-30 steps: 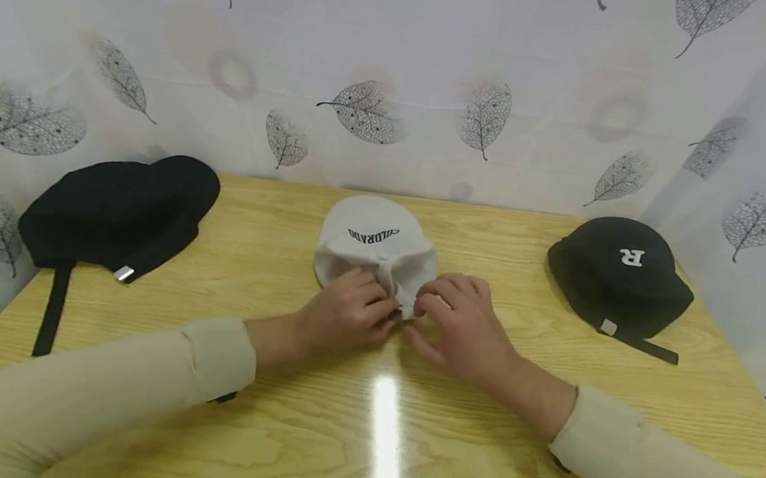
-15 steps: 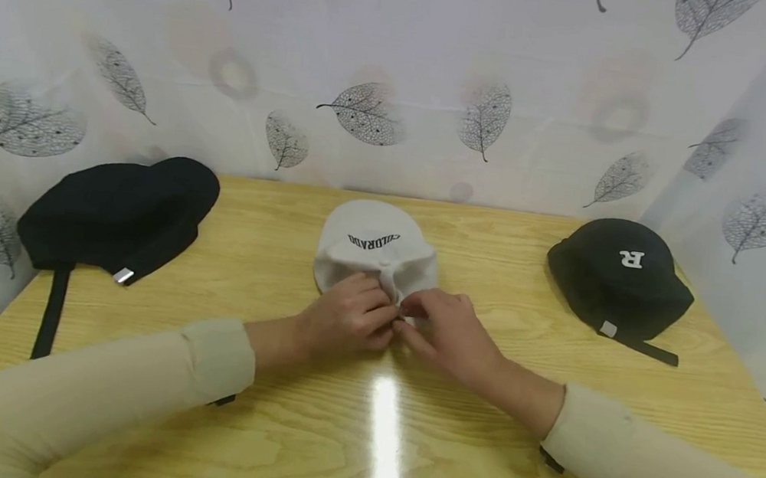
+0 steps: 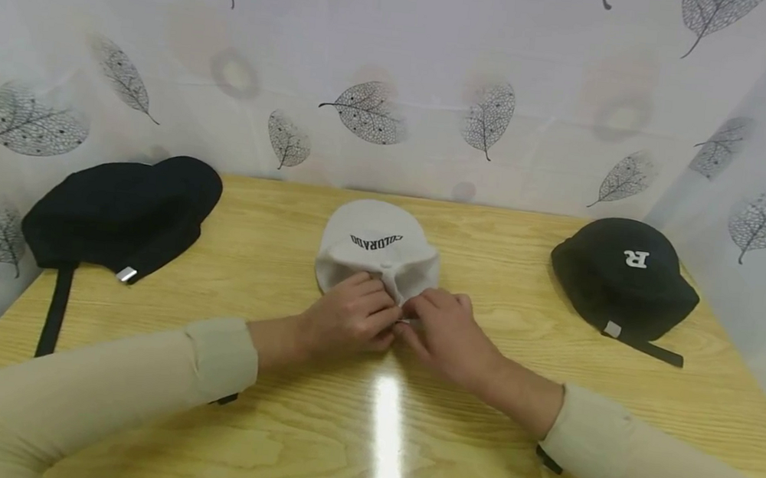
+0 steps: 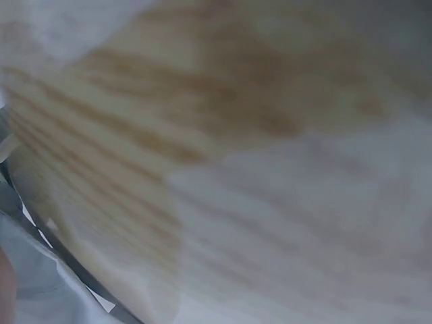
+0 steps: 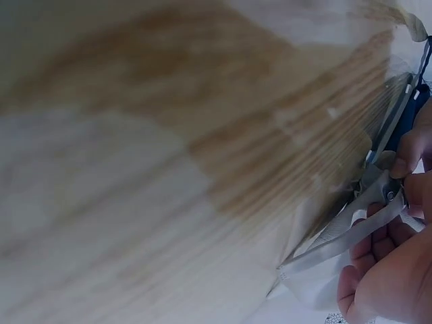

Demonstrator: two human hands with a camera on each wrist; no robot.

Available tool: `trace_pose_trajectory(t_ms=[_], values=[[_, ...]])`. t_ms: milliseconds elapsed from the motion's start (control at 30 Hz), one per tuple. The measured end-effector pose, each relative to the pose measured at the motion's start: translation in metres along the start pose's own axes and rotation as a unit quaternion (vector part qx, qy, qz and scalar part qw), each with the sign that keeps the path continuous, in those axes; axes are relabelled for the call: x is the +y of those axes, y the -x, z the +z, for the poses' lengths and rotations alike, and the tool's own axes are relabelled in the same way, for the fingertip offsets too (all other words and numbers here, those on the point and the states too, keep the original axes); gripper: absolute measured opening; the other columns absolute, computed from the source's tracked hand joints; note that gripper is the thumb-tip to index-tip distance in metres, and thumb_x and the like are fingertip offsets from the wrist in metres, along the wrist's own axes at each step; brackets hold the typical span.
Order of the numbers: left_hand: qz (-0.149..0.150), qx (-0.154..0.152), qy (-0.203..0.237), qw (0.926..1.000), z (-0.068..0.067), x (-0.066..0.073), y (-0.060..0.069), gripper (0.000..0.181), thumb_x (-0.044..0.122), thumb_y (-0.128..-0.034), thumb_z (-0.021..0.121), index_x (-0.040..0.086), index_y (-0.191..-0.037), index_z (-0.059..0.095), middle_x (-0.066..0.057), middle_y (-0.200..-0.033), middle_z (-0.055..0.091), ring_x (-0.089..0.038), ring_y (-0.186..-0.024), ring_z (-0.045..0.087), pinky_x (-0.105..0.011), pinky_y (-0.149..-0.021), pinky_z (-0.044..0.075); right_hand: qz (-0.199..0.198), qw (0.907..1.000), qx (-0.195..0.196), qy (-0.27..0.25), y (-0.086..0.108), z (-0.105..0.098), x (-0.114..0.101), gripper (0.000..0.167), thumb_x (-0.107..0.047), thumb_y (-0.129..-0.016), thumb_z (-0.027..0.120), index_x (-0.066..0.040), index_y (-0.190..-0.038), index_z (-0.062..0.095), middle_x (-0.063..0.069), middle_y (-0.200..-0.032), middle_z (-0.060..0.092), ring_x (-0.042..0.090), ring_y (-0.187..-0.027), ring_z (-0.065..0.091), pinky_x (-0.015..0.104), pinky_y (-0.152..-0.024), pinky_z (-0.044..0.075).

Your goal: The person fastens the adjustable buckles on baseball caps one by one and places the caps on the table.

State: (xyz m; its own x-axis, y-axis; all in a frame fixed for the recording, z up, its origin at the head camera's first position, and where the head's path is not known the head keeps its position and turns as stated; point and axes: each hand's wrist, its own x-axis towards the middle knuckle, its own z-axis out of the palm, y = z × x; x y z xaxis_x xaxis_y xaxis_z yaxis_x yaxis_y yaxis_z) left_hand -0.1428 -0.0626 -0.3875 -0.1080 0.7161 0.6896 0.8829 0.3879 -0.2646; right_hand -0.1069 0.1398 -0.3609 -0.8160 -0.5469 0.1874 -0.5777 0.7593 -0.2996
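Head view: the left hand [image 3: 350, 313] and right hand [image 3: 449, 332] grip the near edge of a white cap [image 3: 380, 231], hiding part of it, on the glossy worktop [image 3: 266, 258] before a leaf-printed curtain [image 3: 429, 43]. Left wrist: blurred worktop. Right wrist: cap strap [image 5: 341, 241], hands cropped.

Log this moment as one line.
left hand, right hand: both at strap of white cap | left black cap: untouched | R-logo black cap: untouched | surface: wooden table

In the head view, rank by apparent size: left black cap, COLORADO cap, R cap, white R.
Left black cap
R cap and COLORADO cap: close, order unsure, the latter partly covered
White R
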Motion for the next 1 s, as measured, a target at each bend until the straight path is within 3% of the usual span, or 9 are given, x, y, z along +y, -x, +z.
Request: trace_pose_trajectory(t_ms=[167,433,1000], values=[[0.007,0.013,-0.013,0.9998,0.0008,-0.0004,-0.0002,0.02,0.021,-0.0765,0.076,0.006,-0.089,0.075,-0.001,-0.08,0.071,-0.017,-0.074,0.064,-0.031,-0.069,0.049,-0.002,0.9998,0.005,0.017,0.0005,0.001,0.001,0.02,-0.031,-0.095,0.067,-0.012,-0.098,0.063,-0.002,-0.096,0.062,0.019,-0.093,0.056,0.041,-0.084,0.035],[0.002,0.001,-0.008,1.0,-0.0001,0.0013,-0.0014,0.015,0.023,-0.0834,0.073,0.009,-0.083,0.075,0.001,-0.076,0.07,-0.016,-0.071,0.063,-0.03,-0.069,0.049,-0.047,0.9972,0.008,0.057,0.002,0.0035,0.0031,0.014,-0.028,-0.098,0.063,-0.016,-0.102,0.057,-0.005,-0.095,0.056,0.017,-0.09,0.046,0.04,-0.079,0.031],[0.014,0.015,0.003,0.9998,-0.0005,0.0014,-0.0004,0.014,0.019,-0.0811,0.076,0.006,-0.085,0.074,0.0,-0.077,0.07,-0.016,-0.07,0.063,-0.029,-0.067,0.049,-0.078,0.9917,0.026,0.098,-0.0003,0.0056,0.0032,0.016,-0.024,-0.097,0.064,-0.014,-0.094,0.052,-0.001,-0.096,0.056,0.02,-0.096,0.047,0.043,-0.082,0.034]])
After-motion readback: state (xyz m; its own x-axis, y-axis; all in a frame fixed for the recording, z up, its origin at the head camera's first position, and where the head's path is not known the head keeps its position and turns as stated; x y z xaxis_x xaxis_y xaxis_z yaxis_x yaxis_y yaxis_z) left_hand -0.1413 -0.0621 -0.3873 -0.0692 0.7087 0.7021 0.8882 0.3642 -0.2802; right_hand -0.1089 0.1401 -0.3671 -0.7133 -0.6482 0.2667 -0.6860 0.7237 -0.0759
